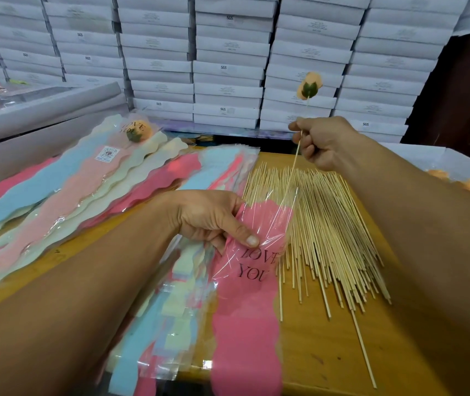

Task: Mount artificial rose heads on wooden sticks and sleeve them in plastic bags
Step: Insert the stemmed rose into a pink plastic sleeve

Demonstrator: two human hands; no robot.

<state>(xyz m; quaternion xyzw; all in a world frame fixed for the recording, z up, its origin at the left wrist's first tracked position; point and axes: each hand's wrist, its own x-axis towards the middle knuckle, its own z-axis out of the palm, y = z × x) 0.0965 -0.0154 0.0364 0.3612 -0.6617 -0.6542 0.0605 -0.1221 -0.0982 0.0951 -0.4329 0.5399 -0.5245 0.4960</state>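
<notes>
1. Pink and crinkly clear film make up the plastic bag (245,295) I pinch at its open top with my left hand (211,218), thumb pressed on the glossy front just above the black "LOVE YOU" lettering; its pink backing has wavy edges and runs down toward me over the table edge.
2. My right hand (321,141) is closed around a thin, pale wooden stick (295,160), raised above the table and well apart from my left hand.
3. A peach rose head (309,84) with a dark green leafy base sits on the stick's upper end; the lower end slants down into the bag's mouth.
4. Loose sticks (328,230), straight and slender, lie fanned in a heap on the yellow-brown wooden table (314,352), just right of the bag.
5. Flat sleeves (85,192) in blue, peach, cream and pink, all scallop-edged, overlap to my left; one finished rose (139,130) lies sleeved at their far end.
6. White flat boxes (228,67) are stacked in columns behind the table.
</notes>
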